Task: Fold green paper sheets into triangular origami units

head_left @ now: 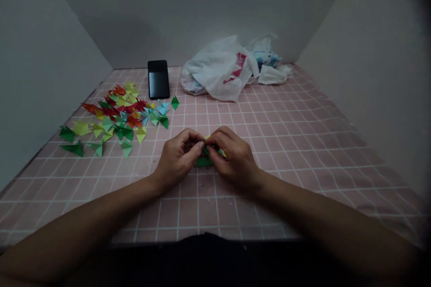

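Pale walls are set around a pink tablecloth (296, 152) with a white grid, dimly lit, and slight ripples are shown by its lines at the right of the frame. At the centre of the frame, green paper (203, 162) is seen between and beneath the fingertips, largely covered; a little yellow is also glimpsed there, but whether it belongs to the same piece cannot be told. The paper appears to be pinched by the left hand (178, 156) and the right hand (235, 157), thumbs against fingers, with the tips brought close together. Very little weight is to be expected; thin and crisp, it would probably be creased readily and torn if tugged. It is best taken lightly by its edges or folded layers, since points could be crushed by a hard squeeze. Small folded paper pieces (129, 108) in many colours are scattered at the left, below a dark phone (158, 81); a white plastic bag (218, 69) is seen at upper centre.
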`<state>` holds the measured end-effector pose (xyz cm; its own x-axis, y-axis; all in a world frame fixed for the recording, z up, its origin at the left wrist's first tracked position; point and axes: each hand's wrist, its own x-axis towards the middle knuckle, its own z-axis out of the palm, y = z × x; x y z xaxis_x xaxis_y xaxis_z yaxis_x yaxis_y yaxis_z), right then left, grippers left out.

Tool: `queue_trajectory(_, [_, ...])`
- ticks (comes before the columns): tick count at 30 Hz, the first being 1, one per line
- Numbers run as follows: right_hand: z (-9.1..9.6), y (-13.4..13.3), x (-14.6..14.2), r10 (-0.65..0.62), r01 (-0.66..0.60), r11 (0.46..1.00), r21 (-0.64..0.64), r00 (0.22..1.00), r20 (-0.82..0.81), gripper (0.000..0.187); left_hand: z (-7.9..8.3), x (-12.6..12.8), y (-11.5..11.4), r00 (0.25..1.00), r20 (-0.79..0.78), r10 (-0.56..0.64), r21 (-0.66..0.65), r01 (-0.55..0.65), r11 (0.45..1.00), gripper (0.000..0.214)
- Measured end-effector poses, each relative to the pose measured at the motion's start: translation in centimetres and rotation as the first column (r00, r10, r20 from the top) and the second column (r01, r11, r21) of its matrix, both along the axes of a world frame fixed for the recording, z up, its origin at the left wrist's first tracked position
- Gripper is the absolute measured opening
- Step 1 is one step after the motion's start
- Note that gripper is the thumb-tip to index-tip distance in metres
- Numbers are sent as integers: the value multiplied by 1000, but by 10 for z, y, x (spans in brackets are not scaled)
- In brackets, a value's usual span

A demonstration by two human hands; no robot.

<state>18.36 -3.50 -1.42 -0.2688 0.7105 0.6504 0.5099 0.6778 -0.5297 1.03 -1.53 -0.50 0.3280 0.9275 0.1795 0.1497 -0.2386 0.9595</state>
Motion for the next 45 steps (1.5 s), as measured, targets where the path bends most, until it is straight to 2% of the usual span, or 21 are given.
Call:
queue_trajectory(5, [-2,0,0,45,-45,999,-17,999,3,14,-1,0,3,999,41,34,-51,-32,998,9])
queue_trajectory(9, [-6,5,2,71,-71,997,-15,997,-5,20,-4,0,8,993,114,35,-135,-20,991,13])
queue_trajectory(18, [-5,4,1,39,-39,999,-22,999,-1,19,-9,1,10,989,146,4,-174,22,984,25])
queue_trajectory(23, [-5,4,-1,50,-52,998,-40,997,-59,18,-10,2,9,991,132,-12,-116,28,993,23])
queue_trajectory(27, [-3,6,2,23,-57,984,-166,979,-203,7,-8,2,7,996,85,-14,-42,17,999,22])
queue_trajectory(29, [0,9,5,-22,-82,947,-312,948,-316,13,-7,1,7,998,55,3,16,-4,1000,22])
queue_trajectory(32, [1,13,8,-38,-247,809,-533,884,-466,27,-4,0,6,1000,5,-1,124,0,992,20])
queue_trajectory(35, [1,16,9,-20,-393,666,-635,841,-541,26,-3,-2,7,997,-76,-1,273,22,962,18])
queue_trajectory(37, [1,15,8,-18,-442,610,-657,822,-569,23,-3,-3,7,992,-125,12,378,37,925,19])
queue_trajectory(40, [1,13,5,-32,-478,581,-659,795,-606,19,-3,-5,7,986,-167,29,453,51,890,20])
queue_trajectory(42, [0,12,4,-44,-475,597,-647,786,-617,17,-3,-5,7,984,-171,41,438,39,898,20])
queue_trajectory(45, [-1,13,2,-37,-428,651,-628,808,-588,13,-1,-4,7,990,-134,52,348,-2,938,19])
